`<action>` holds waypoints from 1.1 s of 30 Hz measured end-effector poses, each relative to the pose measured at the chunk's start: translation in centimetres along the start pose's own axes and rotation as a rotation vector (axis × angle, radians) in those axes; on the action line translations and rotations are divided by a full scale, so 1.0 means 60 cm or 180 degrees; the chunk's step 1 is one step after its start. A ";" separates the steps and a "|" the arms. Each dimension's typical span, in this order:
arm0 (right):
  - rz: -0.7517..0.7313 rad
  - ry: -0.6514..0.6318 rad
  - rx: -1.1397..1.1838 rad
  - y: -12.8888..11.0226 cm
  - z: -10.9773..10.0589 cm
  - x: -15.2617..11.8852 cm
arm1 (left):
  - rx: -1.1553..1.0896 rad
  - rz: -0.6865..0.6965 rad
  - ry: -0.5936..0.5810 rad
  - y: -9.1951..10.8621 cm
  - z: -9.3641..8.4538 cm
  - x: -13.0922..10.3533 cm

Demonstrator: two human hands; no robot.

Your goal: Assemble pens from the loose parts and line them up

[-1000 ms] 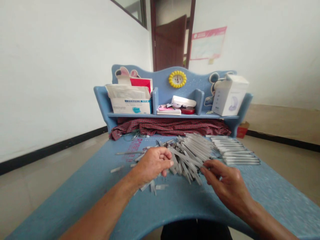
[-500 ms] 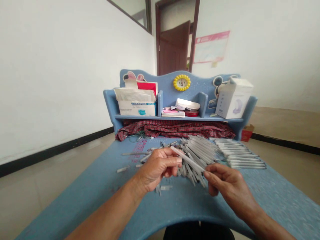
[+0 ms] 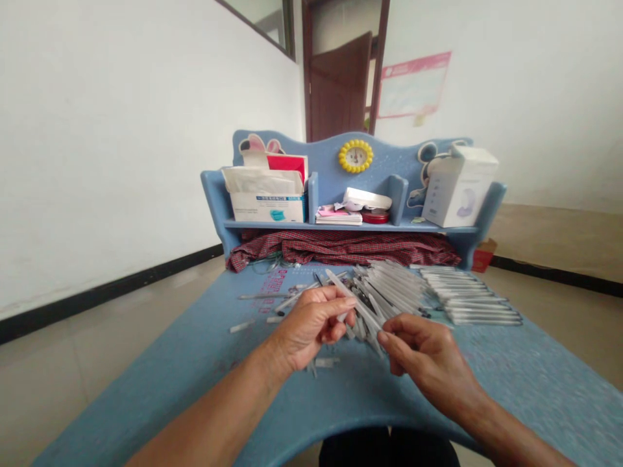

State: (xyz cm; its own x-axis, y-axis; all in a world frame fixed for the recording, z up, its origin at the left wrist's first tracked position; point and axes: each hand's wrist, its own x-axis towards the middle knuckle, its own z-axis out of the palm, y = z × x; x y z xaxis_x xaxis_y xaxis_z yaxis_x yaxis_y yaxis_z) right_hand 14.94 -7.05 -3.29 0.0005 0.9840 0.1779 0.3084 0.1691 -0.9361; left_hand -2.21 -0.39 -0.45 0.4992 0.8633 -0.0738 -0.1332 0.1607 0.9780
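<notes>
While the blue table fills a bare white-walled room, a loose heap of sticks remains beside a neat row, seemingly already sorted. The left hand and right hand pinch one thin stick between closed fingertips, above the heap's near edge.

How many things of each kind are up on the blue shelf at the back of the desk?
Boxes: 2, the mask box and the white box
Red folder: 1
Yellow clock: 1
Red tin: 1
Stack of booklets: 1
Total: 6
</notes>
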 end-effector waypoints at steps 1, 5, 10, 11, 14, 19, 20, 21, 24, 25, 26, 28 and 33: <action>-0.0111 0.0005 -0.0127 0.000 0.001 -0.001 | 0.0025 -0.0019 0.0029 0.000 0.000 0.000; -0.0726 0.0147 -0.0816 0.000 0.005 -0.005 | 0.0075 -0.0059 0.0110 0.002 0.003 0.000; -0.1336 0.0350 -0.1392 -0.004 0.016 -0.012 | 0.0171 -0.0050 0.0065 0.002 0.004 0.003; -0.1426 0.0367 -0.1493 -0.004 0.019 -0.014 | 0.0188 -0.0039 0.0063 0.002 0.003 0.004; -0.1640 0.0402 -0.1745 0.001 0.028 -0.022 | 0.0178 -0.0009 0.0106 0.002 0.002 0.007; -0.1786 0.0267 -0.2110 0.015 0.020 -0.034 | -0.0069 0.0178 0.0322 0.009 -0.005 0.009; -0.1677 0.0244 -0.2220 0.017 0.013 -0.032 | -0.0129 0.0221 0.0384 0.011 -0.006 0.009; -0.1516 0.0222 -0.2358 0.020 0.004 -0.029 | -0.0185 0.0261 0.0443 0.012 -0.008 0.010; -0.0927 0.0132 -0.2972 0.025 -0.023 -0.010 | -0.0311 0.0351 0.0582 0.014 -0.011 0.012; -0.0757 0.0085 -0.3208 0.026 -0.031 -0.003 | -0.0335 0.0364 0.0610 0.014 -0.012 0.013; -0.0617 0.0026 -0.3411 0.026 -0.038 0.004 | -0.0345 0.0375 0.0623 0.013 -0.012 0.014; -0.0423 -0.0074 -0.3681 0.026 -0.045 0.014 | -0.0325 0.0391 0.0620 0.012 -0.013 0.014; -0.0246 -0.0271 -0.3870 0.025 -0.040 0.021 | -0.0210 0.0381 0.0586 0.010 -0.014 0.014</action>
State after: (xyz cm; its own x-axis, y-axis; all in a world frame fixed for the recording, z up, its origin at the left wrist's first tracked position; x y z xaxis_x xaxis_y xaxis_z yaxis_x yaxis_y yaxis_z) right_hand 17.69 -5.70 -3.71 -0.1053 0.9819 0.1574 0.9937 0.1101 -0.0221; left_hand -2.60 0.83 -0.11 0.3125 0.9499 0.0017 -0.2407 0.0774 0.9675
